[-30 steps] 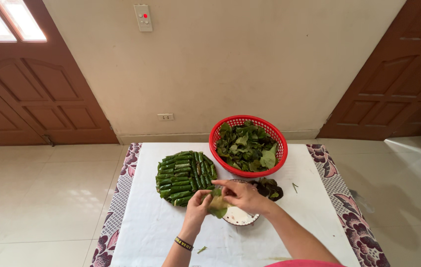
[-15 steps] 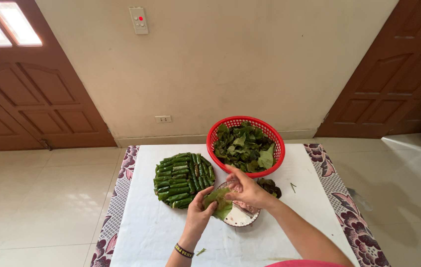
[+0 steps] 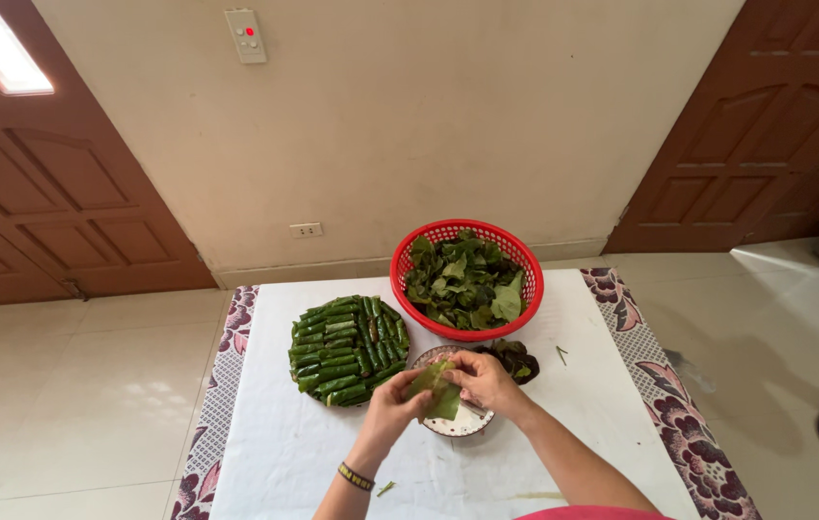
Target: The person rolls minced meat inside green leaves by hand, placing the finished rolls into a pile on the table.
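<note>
Item: a green leaf [image 3: 436, 393], lying just below the centre of the frame and being held between both hands above a small white bowl [image 3: 462, 422].

Left hand [image 3: 392, 404]: coming up from the lower middle of the frame, its fingers [image 3: 416, 379] are closing on the left side of the leaf. A dark beaded bracelet [image 3: 356, 477] is sitting on that wrist.

Right hand [image 3: 483, 379]: entering from the lower right, its fingers are pinching the upper right edge of the same leaf.

Table [image 3: 275, 453]: covered in a white cloth with a floral border down both sides, it is filling the lower middle of the frame.

Also lying on the table:
- A round tray of rolled green leaf parcels [image 3: 347, 349], packed tightly in rows, is sitting just left of the hands.
- A red plastic basket [image 3: 467, 279], heaped with loose green leaves, is standing above the hands, towards the wall.
- A small dark pile of leaves [image 3: 517, 359] is lying just right of the right hand, below the basket.
- Stray stem bits [image 3: 561, 354] are lying further right.

Surroundings: a cream wall is rising behind the table, with brown wooden doors at the upper left and upper right of the frame.
</note>
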